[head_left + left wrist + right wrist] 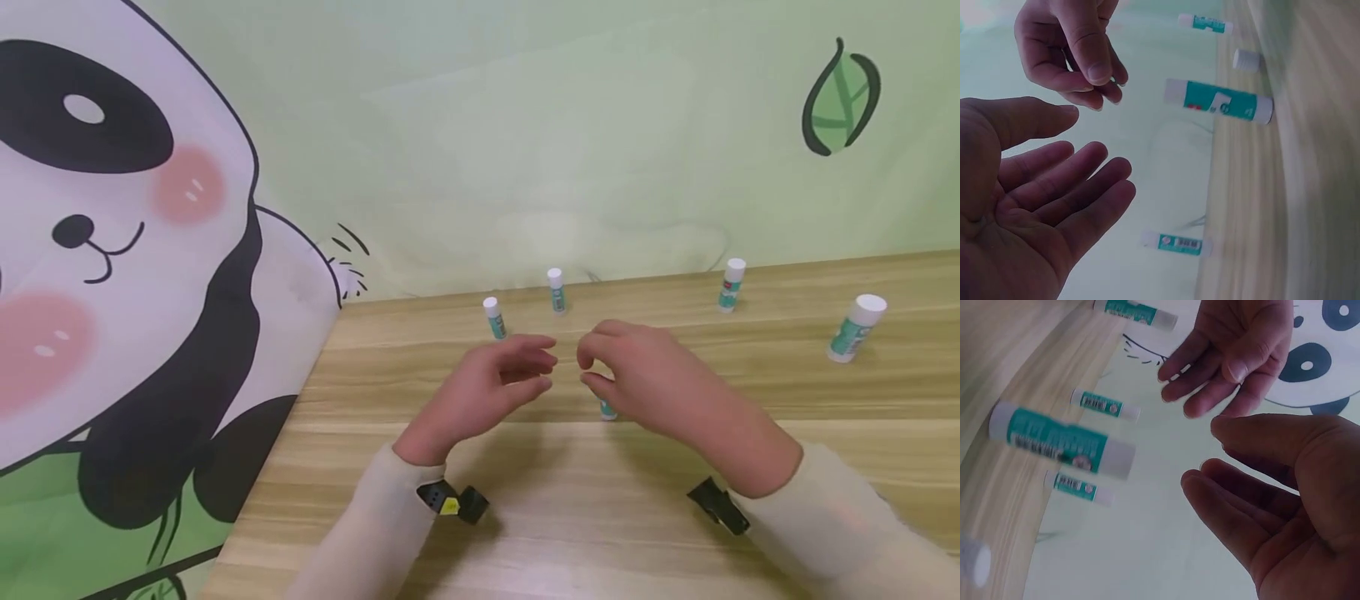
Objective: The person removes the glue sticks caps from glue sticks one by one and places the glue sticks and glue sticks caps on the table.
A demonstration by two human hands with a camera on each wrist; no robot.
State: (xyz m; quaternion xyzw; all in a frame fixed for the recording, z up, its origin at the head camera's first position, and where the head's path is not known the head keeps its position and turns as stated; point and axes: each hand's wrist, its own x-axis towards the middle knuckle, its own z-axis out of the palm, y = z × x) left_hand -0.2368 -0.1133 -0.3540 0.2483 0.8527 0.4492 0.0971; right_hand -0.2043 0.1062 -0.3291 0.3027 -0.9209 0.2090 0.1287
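Note:
My left hand hovers over the table with its fingers spread and the palm bare in the left wrist view. Facing it, my right hand bends its fingers loosely, a gap showing between thumb and forefinger; it holds nothing. The nearest glue stick, teal and white, stands upright on the table between the wrists. In the head view my right hand covers most of this glue stick. Close by is a short white cylinder like a cap, also in the right wrist view.
Two glue sticks stand behind my left hand, one nearer and one farther back. To the right are another glue stick and a thicker-looking one. A pale green panda-printed backdrop borders the wooden table.

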